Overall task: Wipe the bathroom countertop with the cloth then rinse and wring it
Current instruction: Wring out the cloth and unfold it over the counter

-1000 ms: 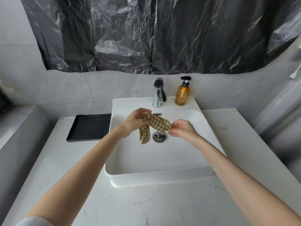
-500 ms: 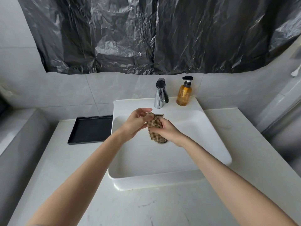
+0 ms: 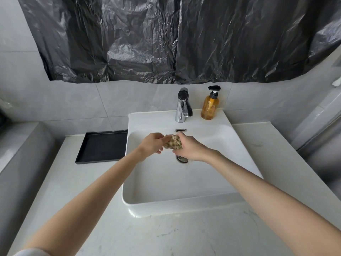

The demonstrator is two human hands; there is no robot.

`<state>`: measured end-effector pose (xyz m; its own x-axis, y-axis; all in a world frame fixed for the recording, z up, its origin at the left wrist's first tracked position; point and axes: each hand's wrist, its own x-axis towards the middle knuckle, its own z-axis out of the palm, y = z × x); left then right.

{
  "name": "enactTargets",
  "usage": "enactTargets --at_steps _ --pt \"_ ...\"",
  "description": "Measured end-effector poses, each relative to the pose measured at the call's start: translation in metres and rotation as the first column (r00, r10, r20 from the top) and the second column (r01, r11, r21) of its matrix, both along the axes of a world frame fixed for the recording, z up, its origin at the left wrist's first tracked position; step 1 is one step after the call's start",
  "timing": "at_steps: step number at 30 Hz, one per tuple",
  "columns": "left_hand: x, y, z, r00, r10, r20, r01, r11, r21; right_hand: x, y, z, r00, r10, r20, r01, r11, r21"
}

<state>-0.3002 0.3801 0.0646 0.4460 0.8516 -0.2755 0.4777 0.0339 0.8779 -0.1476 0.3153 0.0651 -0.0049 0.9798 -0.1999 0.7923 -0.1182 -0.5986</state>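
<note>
A tan checked cloth (image 3: 173, 142) is bunched into a small wad over the white sink basin (image 3: 184, 198), just above the drain (image 3: 181, 159). My left hand (image 3: 152, 144) grips its left end and my right hand (image 3: 188, 147) grips its right end, with the two hands close together. Most of the cloth is hidden inside my fingers. The chrome faucet (image 3: 182, 106) stands behind the hands; no water is seen running. The white marble countertop (image 3: 147, 235) surrounds the basin.
An amber soap pump bottle (image 3: 210, 104) stands right of the faucet on the basin's back ledge. A black tray (image 3: 103, 146) lies on the counter left of the basin. Black plastic sheeting (image 3: 166, 37) covers the wall above. A grey ledge (image 3: 22, 145) runs at far left.
The cloth was stretched out and hanging between my two hands; my right hand has since moved in to the left hand and the cloth is bunched into a tight wad.
</note>
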Motion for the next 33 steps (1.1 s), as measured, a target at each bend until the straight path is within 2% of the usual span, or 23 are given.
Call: enactTargets --at_steps 3,6,7,9,11,12,13,14,15,16,17,18,20,23,25,27,29,31,33 --pt "0.003 -0.003 -0.002 0.984 0.176 0.007 -0.166 0.935 -0.313 -0.003 -0.003 -0.011 0.968 0.06 0.243 -0.117 0.966 0.229" --pt "-0.001 -0.003 -0.005 0.983 0.179 -0.041 -0.178 0.871 -0.458 -0.003 -0.003 -0.027 0.81 0.06 0.583 -0.316 0.883 0.348" --pt "-0.002 -0.003 -0.005 0.984 0.173 -0.035 -0.167 0.848 -0.503 -0.001 -0.001 -0.034 0.756 0.04 0.654 -0.376 0.844 0.383" --pt "-0.003 -0.003 -0.007 0.984 0.176 -0.021 -0.161 0.843 -0.514 0.002 0.001 -0.041 0.719 0.022 0.695 -0.436 0.792 0.426" --pt "-0.002 -0.002 -0.013 0.984 0.178 0.015 -0.158 0.909 -0.386 0.005 0.006 -0.041 0.819 0.02 0.574 -0.33 0.834 0.442" --pt "-0.002 -0.003 -0.016 0.985 0.16 0.057 -0.136 0.944 -0.301 0.005 0.006 -0.037 0.896 0.023 0.443 -0.225 0.884 0.41" --pt "-0.003 -0.003 -0.018 0.987 0.122 0.101 -0.097 0.971 -0.219 0.006 0.008 -0.033 0.964 0.014 0.266 -0.107 0.935 0.338" --pt "-0.005 -0.005 -0.018 0.987 0.072 0.145 -0.05 0.987 -0.152 0.007 0.009 -0.029 0.999 -0.026 0.027 0.018 0.968 0.249" --pt "-0.008 -0.007 -0.018 0.983 0.027 0.179 -0.008 0.994 -0.105 0.006 0.009 -0.024 0.971 -0.089 -0.222 0.119 0.985 0.127" --pt "-0.01 -0.009 -0.017 0.979 -0.009 0.201 0.024 0.997 -0.072 0.007 0.007 -0.019 0.901 -0.156 -0.405 0.167 0.986 -0.007" --pt "-0.011 -0.009 -0.017 0.977 -0.033 0.211 0.043 0.998 -0.044 0.008 0.006 -0.014 0.838 -0.205 -0.506 0.168 0.979 -0.12" --pt "-0.012 -0.01 -0.016 0.977 -0.047 0.208 0.052 0.998 -0.019 0.01 0.005 -0.01 0.804 -0.228 -0.55 0.137 0.97 -0.201" --pt "-0.013 -0.009 -0.013 0.979 -0.064 0.195 0.068 0.998 -0.012 0.01 0.002 -0.002 0.808 -0.196 -0.556 0.049 0.962 -0.268" --pt "-0.015 -0.004 -0.009 0.984 -0.048 0.17 0.071 0.989 -0.131 0.006 0.0 0.002 0.909 -0.108 -0.404 0.039 0.984 -0.174" --pt "-0.015 -0.002 -0.006 0.991 0.025 0.128 0.008 0.968 -0.25 0.001 -0.002 0.0 0.981 -0.023 -0.192 0.025 1.0 0.007" --pt "-0.013 -0.001 -0.006 0.992 0.091 0.085 -0.053 0.926 -0.374 -0.003 -0.002 -0.001 0.995 0.054 0.078 -0.065 0.988 0.142" --pt "-0.012 -0.001 -0.007 0.989 0.132 0.07 -0.083 0.876 -0.474 -0.005 -0.003 -0.004 0.929 0.089 0.359 -0.204 0.932 0.298" --pt "-0.013 0.0 -0.006 0.986 0.154 0.064 -0.094 0.832 -0.547 -0.002 -0.001 -0.016 0.793 0.04 0.608 -0.418 0.761 0.496" --pt "-0.015 0.001 -0.005 0.987 0.151 0.052 -0.089 0.792 -0.605 0.001 0.0 -0.025 0.654 -0.029 0.756 -0.544 0.677 0.496"
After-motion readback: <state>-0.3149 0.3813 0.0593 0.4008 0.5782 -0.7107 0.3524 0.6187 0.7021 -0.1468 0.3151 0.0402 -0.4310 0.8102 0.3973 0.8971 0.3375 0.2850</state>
